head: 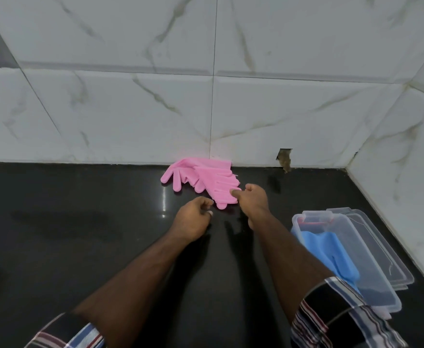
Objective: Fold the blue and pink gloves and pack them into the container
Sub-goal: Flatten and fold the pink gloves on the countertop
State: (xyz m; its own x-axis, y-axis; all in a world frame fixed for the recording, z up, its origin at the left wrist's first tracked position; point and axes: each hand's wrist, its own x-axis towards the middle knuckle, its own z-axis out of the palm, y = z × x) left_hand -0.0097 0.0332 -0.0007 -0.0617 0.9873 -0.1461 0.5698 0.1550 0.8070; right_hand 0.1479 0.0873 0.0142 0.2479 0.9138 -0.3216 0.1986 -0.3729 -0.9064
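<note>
Pink silicone gloves (201,177) lie in a loose pile on the black countertop, close to the tiled wall. My right hand (252,200) pinches the near edge of the pink gloves between thumb and fingers. My left hand (193,218) hovers just left of it with its fingers curled and nothing in it, a little short of the gloves. Folded blue gloves (331,254) sit inside the clear plastic container (371,275) at the right.
The container's clear lid (381,244) lies under or beside it on the right. The marble-tiled wall (206,96) bounds the counter at the back and right, with a small hole (284,159) at its base. The black countertop (80,222) stretches out to the left.
</note>
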